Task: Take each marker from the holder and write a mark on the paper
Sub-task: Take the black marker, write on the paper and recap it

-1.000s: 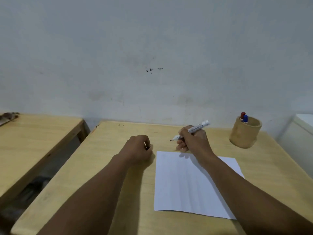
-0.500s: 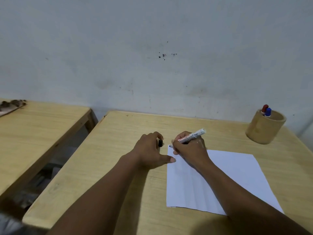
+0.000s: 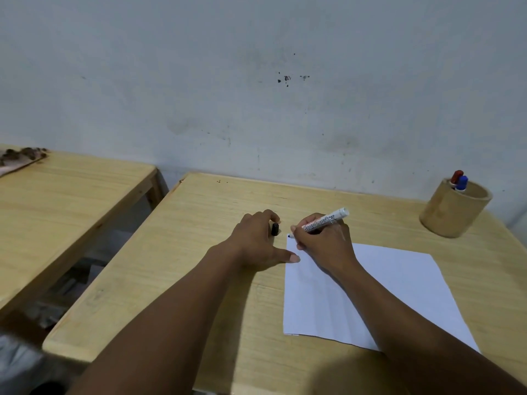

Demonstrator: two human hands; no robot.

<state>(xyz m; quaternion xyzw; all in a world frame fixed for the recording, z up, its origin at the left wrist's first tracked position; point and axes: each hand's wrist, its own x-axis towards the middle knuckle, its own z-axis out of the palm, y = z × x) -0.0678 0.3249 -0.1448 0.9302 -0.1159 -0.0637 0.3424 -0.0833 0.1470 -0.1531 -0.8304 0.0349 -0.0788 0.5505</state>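
Observation:
A white sheet of paper point(image 3: 399, 283) lies on the wooden table point(image 3: 199, 252). My right hand point(image 3: 322, 240) grips a white board marker point(image 3: 325, 220) with its tip down at the paper's far left corner. My left hand point(image 3: 256, 240) rests on the table just left of the paper, its thumb touching the sheet's edge, and holds the black marker cap point(image 3: 274, 228) in its fingers. A round wooden holder point(image 3: 453, 212) stands at the far right with a red-capped marker point(image 3: 457, 175) and a blue-capped marker point(image 3: 462, 182) upright in it.
A second wooden table point(image 3: 62, 201) stands to the left across a narrow gap, with a brown object point(image 3: 20, 156) at its far corner. A grey-white wall point(image 3: 256, 81) runs right behind both tables.
My right hand has lowered the marker tip from above the table to the paper's far left corner. My left hand has shifted right until its thumb touches the sheet. The view has shifted left.

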